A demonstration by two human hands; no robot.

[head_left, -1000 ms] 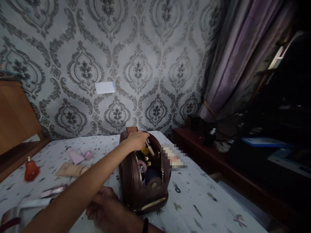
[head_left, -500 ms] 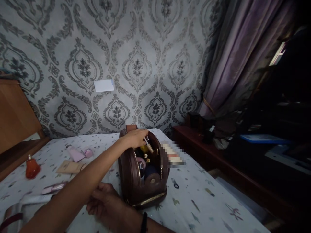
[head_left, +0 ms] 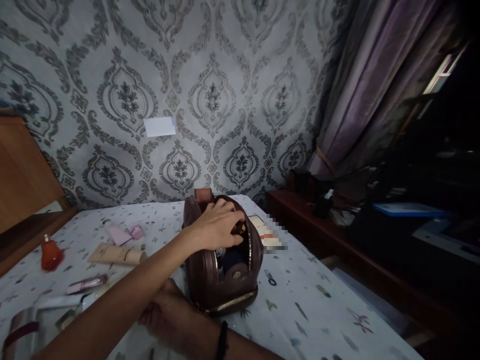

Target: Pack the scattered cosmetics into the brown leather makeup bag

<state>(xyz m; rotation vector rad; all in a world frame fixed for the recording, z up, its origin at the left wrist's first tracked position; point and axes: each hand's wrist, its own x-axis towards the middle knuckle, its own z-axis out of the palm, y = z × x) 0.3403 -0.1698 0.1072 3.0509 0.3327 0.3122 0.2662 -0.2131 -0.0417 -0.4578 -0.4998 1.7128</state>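
Observation:
A brown leather bag (head_left: 221, 295) with gold zips stands upright, its top unzipped. My left hand (head_left: 221, 222) reaches over the opening, fingers apart and bent down inside, with the thumb near the front rim. No item shows in it, and its fingertips are partly hidden. Dark contents show below the palm. My right hand (head_left: 165, 310), with a black band at the wrist, is low beside the bag, under my left forearm. Its curled fingers are blurred and partly covered. Near it lie a beige tube (head_left: 118, 255), a slim pink tube (head_left: 86, 284) and a white tube (head_left: 58, 301).
An orange-red bottle (head_left: 51, 255), a lilac tube (head_left: 117, 232) and a small pink jar (head_left: 137, 231) sit on the left of the patterned sheet (head_left: 311, 310). A case with a dark red band (head_left: 22, 335) is front left. Behind the bag is a beige flat item (head_left: 264, 232).
My left hand has moved right and lower into the bag's opening, and the slim stick-like item it held no longer shows. My right hand has shifted slightly under the left forearm.

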